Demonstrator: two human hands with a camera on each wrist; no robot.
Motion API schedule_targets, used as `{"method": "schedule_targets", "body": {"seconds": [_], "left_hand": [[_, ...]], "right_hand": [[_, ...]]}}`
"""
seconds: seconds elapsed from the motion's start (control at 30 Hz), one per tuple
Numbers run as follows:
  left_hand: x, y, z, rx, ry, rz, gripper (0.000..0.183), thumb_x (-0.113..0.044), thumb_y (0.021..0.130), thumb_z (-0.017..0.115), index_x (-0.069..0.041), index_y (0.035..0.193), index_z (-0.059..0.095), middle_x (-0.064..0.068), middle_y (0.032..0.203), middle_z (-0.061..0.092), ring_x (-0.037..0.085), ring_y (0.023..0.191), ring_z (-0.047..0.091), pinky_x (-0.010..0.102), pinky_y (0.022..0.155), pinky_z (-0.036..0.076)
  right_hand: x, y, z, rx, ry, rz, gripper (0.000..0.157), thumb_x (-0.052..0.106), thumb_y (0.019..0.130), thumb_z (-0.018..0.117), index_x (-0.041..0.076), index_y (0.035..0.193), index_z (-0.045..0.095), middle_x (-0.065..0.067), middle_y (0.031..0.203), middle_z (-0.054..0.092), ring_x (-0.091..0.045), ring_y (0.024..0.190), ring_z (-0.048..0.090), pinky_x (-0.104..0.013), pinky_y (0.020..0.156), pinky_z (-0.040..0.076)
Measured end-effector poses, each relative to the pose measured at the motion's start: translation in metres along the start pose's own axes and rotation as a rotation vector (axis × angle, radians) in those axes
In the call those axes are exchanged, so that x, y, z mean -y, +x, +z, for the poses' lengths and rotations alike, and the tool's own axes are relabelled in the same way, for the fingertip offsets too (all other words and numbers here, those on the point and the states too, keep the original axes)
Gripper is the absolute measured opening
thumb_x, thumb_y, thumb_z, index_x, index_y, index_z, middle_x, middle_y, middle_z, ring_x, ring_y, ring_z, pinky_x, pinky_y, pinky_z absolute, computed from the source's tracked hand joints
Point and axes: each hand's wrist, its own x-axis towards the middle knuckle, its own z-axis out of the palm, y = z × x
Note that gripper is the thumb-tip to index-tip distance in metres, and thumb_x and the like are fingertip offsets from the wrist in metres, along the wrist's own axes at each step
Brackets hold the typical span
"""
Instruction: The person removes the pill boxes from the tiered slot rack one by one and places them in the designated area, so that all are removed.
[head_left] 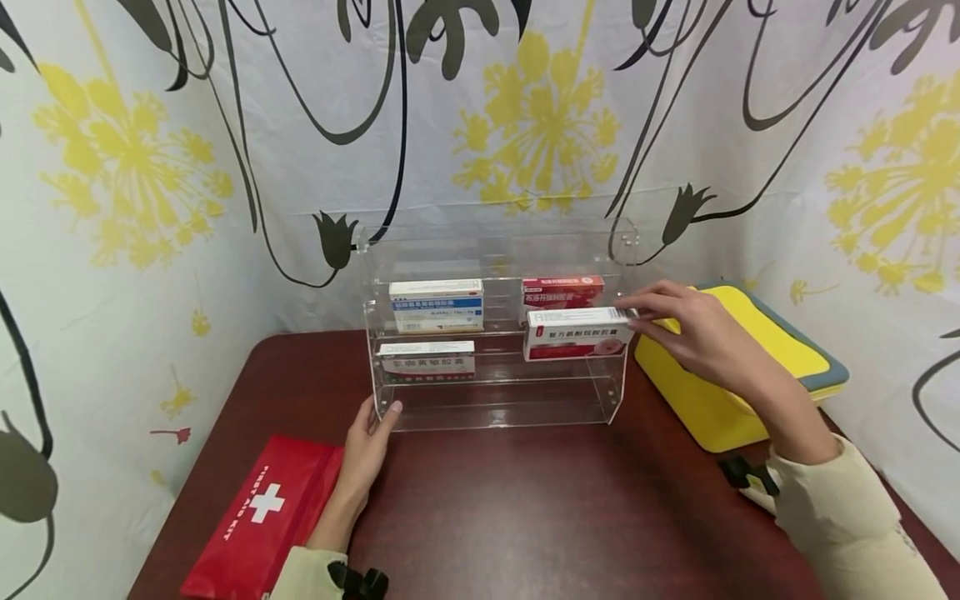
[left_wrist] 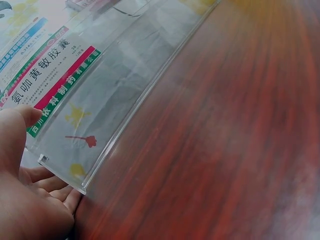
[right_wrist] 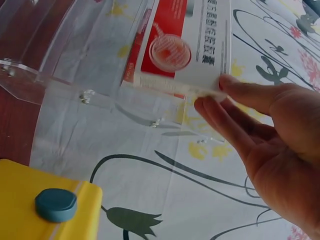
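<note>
A clear acrylic display rack (head_left: 495,415) with stepped shelves stands on the table. My left hand (head_left: 365,446) grips its lower left side, thumb in front and fingers behind the side panel. In my right hand (head_left: 697,333), thumb and fingertips pinch the end of a white-and-red medicine box (head_left: 577,335), in front of the rack's right half. Partly behind it, a red medicine box (head_left: 562,292) sits on a shelf. A white-and-blue medicine box (head_left: 437,307) is on the left of that level. Below it lies a white-and-green medicine box (head_left: 427,362), its pink stripe visible in the left wrist view.
On the left of the table lies a red first aid kit pouch (head_left: 262,508), beside my left forearm. A yellow case (head_left: 682,408) with a grey-blue edge stands at the right, under my right forearm. Patterned cloth (head_left: 300,167) hangs behind and at both sides.
</note>
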Motion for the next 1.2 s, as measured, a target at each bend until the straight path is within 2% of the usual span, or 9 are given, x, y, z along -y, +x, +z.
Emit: {"method": "schedule_targets", "body": {"seconds": [0.13, 0.27, 0.47, 0.63, 0.9, 1.2], "left_hand": [[-0.001, 0.0, 0.001, 0.009, -0.01, -0.002, 0.067, -0.044, 0.096, 0.061, -0.013, 0.15, 0.036, 0.011, 0.149, 0.042, 0.021, 0.137, 0.038, 0.039, 0.112, 0.031], [-0.001, 0.0, 0.001, 0.007, -0.005, -0.004, 0.066, -0.044, 0.096, 0.061, -0.014, 0.149, 0.036, 0.01, 0.149, 0.042, 0.02, 0.137, 0.039, 0.039, 0.112, 0.032], [-0.003, 0.001, 0.0, -0.001, 0.006, -0.012, 0.066, -0.044, 0.095, 0.062, -0.012, 0.148, 0.038, 0.011, 0.148, 0.043, 0.02, 0.136, 0.04, 0.039, 0.111, 0.033], [0.0, 0.002, 0.0, -0.009, 0.017, -0.009, 0.066, -0.047, 0.094, 0.062, -0.013, 0.147, 0.04, 0.011, 0.147, 0.044, 0.021, 0.135, 0.041, 0.04, 0.11, 0.034], [0.002, 0.003, 0.0, -0.014, 0.01, -0.007, 0.066, -0.047, 0.094, 0.063, -0.014, 0.146, 0.041, 0.011, 0.145, 0.046, 0.021, 0.134, 0.042, 0.04, 0.11, 0.034], [0.002, 0.003, 0.0, -0.022, 0.007, -0.005, 0.067, -0.048, 0.093, 0.064, -0.013, 0.146, 0.041, 0.011, 0.146, 0.045, 0.021, 0.135, 0.041, 0.039, 0.111, 0.034]], "right_hand": [[-0.003, -0.016, 0.003, 0.046, 0.09, -0.038, 0.044, -0.002, 0.078, 0.08, 0.014, 0.118, 0.072, 0.005, 0.106, 0.066, -0.007, 0.086, 0.065, -0.015, 0.073, 0.051], [-0.008, -0.036, 0.016, 0.105, 0.203, -0.056, 0.043, -0.002, 0.079, 0.079, 0.012, 0.118, 0.071, 0.005, 0.107, 0.067, -0.007, 0.086, 0.065, -0.015, 0.074, 0.052], [-0.014, -0.067, 0.045, 0.171, 0.297, -0.012, 0.031, 0.002, 0.084, 0.076, 0.015, 0.112, 0.073, 0.007, 0.104, 0.069, -0.006, 0.083, 0.065, -0.017, 0.07, 0.052], [-0.017, -0.084, 0.065, 0.213, 0.357, 0.014, 0.022, 0.007, 0.089, 0.072, 0.018, 0.109, 0.074, 0.009, 0.101, 0.07, -0.007, 0.085, 0.064, -0.019, 0.072, 0.051], [-0.026, -0.097, 0.088, 0.342, 0.401, 0.088, 0.016, 0.019, 0.094, 0.069, 0.022, 0.108, 0.074, 0.012, 0.1, 0.07, -0.006, 0.086, 0.064, -0.022, 0.074, 0.053], [-0.031, -0.098, 0.101, 0.406, 0.389, 0.156, 0.016, 0.024, 0.094, 0.069, 0.02, 0.108, 0.075, 0.013, 0.1, 0.07, -0.006, 0.085, 0.063, -0.025, 0.074, 0.054]]}}
